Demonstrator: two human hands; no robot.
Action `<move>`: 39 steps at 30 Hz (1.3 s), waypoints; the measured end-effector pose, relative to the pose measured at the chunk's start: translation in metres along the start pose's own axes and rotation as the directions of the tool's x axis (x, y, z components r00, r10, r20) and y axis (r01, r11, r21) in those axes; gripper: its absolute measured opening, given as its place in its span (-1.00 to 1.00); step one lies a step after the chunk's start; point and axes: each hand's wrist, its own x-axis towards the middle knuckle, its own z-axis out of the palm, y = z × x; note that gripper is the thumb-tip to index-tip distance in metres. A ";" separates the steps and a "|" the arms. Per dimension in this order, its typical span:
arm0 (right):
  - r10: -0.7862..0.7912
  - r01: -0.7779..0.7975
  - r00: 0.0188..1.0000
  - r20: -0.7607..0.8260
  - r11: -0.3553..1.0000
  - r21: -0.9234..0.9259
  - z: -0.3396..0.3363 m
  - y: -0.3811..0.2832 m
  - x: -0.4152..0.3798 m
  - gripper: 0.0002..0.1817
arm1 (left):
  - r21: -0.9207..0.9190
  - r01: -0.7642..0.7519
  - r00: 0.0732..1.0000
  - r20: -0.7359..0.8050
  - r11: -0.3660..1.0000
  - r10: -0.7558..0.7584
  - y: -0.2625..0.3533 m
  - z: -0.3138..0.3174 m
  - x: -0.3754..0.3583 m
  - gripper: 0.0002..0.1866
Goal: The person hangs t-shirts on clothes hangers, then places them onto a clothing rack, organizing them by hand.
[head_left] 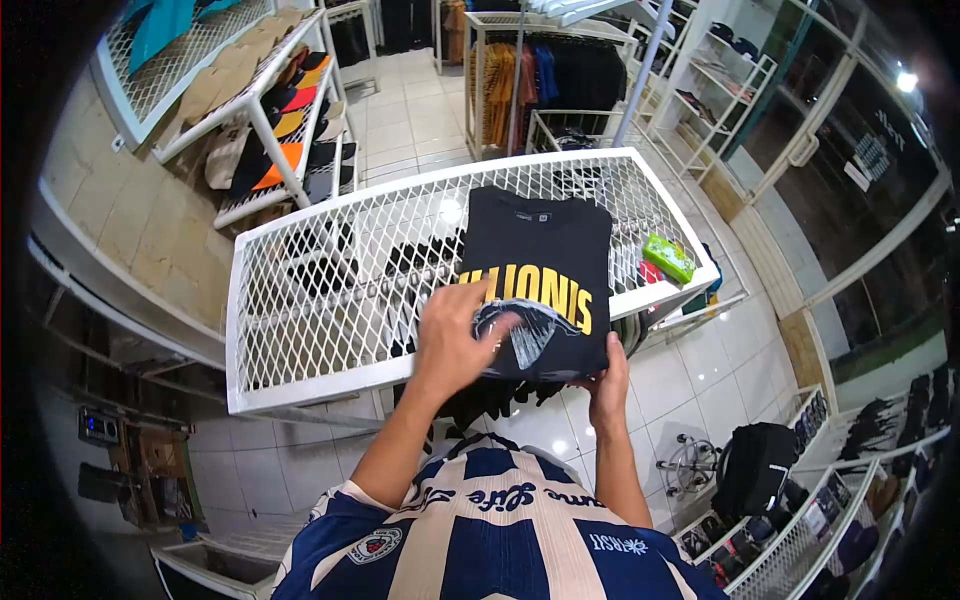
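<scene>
A folded black T-shirt (536,240) lies collar-away on a white mesh-topped rack, its near end jutting past the front edge. Yellow lettering and a grey-white graphic cover its chest. Over the left part of the print is my left hand (458,335), thumb and fingers apart, holding nothing. My right hand (607,388) grips the shirt's near right corner, thumb along the side and the other fingers partly hidden beneath.
The rack's white mesh top (330,280) spans the middle. A green packet (669,258) sits at its right end. Caps (285,125) fill a shelf at left, and hanging shirts (540,85) stand behind. A black backpack (757,468) and a wheeled chair base (690,465) are at lower right.
</scene>
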 end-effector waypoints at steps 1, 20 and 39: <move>-0.008 0.009 0.999 -0.042 1.000 0.024 -0.004 0.001 0.004 -0.50 | 0.116 0.067 0.995 -0.085 0.991 -0.057 -0.016 0.003 0.001 -0.46; -0.240 0.203 0.970 0.028 0.745 -0.636 0.009 -0.044 0.126 -0.13 | 0.148 0.242 0.970 -0.045 0.959 -0.238 -0.041 0.022 0.023 -0.65; -0.398 0.442 0.795 0.458 0.897 0.012 0.071 -0.136 0.124 -0.30 | -0.885 0.465 0.846 0.440 0.011 -0.302 -0.005 0.023 0.071 -0.15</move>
